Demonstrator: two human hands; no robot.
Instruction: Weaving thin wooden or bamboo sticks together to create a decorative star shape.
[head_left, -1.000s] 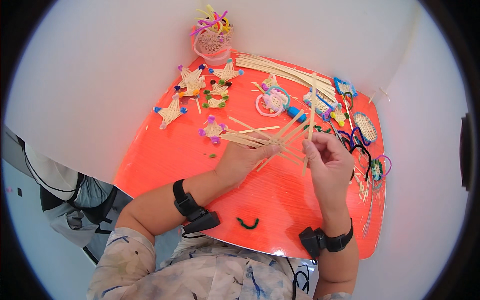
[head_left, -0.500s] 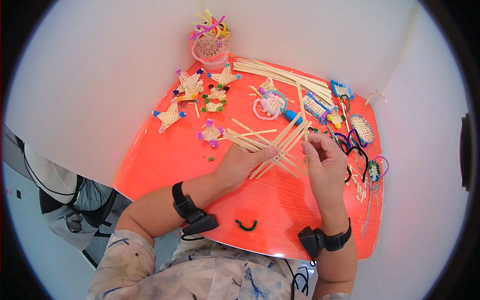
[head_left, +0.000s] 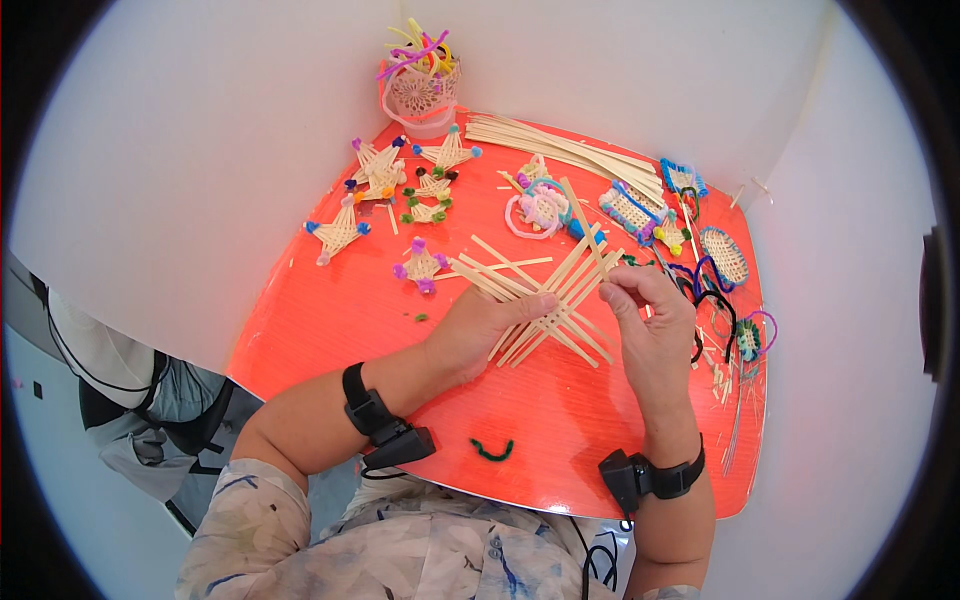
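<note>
Several flat pale straw strips (head_left: pixel 545 290) lie crossed in a lattice on the orange-red table (head_left: pixel 330 320). My left hand (head_left: pixel 480 325) lies flat on the crossing, pressing the strips down, fingers together. To the right, my right hand (head_left: pixel 650 320) pinches the ends of strips at the lattice's right side between thumb and fingers. Both wrists wear black bands.
Woven straw stars (head_left: pixel 340 230) with coloured pompoms lie at the back left. A pink basket (head_left: pixel 420 95) of pipe cleaners stands in the far corner. A bundle of loose strips (head_left: pixel 570 150) and woven ornaments (head_left: pixel 725 255) lie at the back right. A green pipe-cleaner piece (head_left: pixel 492 450) sits near the front edge.
The lifted strips have come down flat onto the table. My left hand now presses on the crossing, and my right hand has lowered to the strip ends.
</note>
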